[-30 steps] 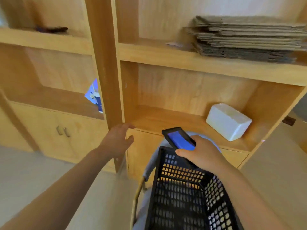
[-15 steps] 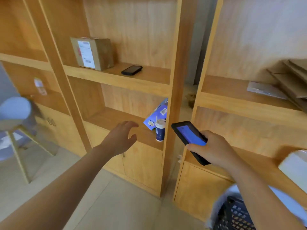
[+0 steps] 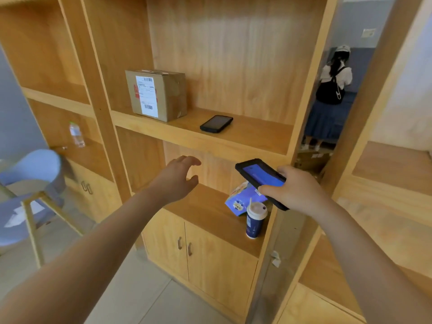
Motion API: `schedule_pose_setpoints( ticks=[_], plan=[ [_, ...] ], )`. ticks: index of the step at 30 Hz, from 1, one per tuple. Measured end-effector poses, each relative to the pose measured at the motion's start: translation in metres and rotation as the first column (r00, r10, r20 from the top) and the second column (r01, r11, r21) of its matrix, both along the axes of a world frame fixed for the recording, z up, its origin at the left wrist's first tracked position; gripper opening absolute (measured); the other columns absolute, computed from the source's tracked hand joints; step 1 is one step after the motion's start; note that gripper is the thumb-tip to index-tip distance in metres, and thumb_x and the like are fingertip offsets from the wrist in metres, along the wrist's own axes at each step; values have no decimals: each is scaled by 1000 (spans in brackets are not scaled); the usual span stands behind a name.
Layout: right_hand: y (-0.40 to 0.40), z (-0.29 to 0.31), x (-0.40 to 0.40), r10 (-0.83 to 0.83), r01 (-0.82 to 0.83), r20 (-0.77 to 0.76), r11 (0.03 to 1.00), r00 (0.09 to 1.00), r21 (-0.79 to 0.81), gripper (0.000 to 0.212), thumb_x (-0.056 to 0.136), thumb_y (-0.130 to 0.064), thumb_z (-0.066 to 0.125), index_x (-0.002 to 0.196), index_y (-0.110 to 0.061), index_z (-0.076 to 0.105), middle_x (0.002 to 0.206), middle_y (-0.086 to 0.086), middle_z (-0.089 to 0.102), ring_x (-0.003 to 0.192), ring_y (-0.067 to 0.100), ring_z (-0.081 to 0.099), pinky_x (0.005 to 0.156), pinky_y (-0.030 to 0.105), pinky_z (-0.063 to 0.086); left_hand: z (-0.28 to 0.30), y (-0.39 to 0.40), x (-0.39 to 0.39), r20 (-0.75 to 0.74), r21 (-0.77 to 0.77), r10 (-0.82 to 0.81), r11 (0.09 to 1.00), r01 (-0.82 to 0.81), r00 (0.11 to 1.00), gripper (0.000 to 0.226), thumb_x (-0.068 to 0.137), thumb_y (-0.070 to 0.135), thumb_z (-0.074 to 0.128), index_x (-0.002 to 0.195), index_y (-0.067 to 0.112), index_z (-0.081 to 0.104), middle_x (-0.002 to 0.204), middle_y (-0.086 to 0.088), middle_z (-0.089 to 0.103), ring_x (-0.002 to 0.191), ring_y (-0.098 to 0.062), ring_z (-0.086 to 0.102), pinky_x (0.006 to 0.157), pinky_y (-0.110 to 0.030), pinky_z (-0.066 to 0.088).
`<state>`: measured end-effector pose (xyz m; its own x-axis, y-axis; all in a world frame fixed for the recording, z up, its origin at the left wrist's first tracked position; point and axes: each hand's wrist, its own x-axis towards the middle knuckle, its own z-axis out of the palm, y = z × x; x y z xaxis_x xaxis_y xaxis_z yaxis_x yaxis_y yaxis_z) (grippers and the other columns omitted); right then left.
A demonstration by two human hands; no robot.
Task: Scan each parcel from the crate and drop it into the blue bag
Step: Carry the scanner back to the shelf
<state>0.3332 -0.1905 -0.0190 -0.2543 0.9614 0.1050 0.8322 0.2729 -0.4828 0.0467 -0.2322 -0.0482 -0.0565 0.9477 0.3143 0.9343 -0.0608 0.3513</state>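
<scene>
The right hand [image 3: 297, 190] grips a scanner [image 3: 261, 181] with its blue screen lit, while the left hand [image 3: 177, 181] reaches forward empty, fingers spread. The only parcel in view is a labelled box [image 3: 161, 94] on the far shelf [image 3: 245, 139]; crate and blue bag are out of view. The step appears to be fetching; next, likely grasping that box.

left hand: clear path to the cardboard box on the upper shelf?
Probably yes. The left hand is empty, fingers spread, below the cardboard box, which sits at the open shelf front with nothing before it. It must rise past the shelf edge.
</scene>
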Motion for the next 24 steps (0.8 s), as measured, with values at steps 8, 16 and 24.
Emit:
schedule_pose_setpoints(
  ticks=[8,16,24],
  plan=[
    [105,28,-53,-70,69,17,996,997,57,68,83,-54,71,129,-9,51,99,3,55,86,23,56,78,39,53,24,105,-38,22,53,-58,997,56,998,41,96,24,57,137,21,50,142,2,49,121,-20,50,100,-30,39],
    [175,25,-88,-343,328,109,935,933,134,53,77,-57,71,101,-13,54,94,3,62,81,24,58,56,32,38,33,194,-70,38,88,-220,972,216,975,41,96,21,54,137,23,49,139,2,50,115,-18,52,94,-28,40],
    [207,28,-112,-591,566,192,806,783,172,63,79,-66,64,111,-12,61,111,7,66,103,28,63,73,31,45,44,256,-98,48,95,-378,923,373,925,39,98,27,52,137,25,47,141,3,46,129,-17,43,97,-23,32]
  ],
)
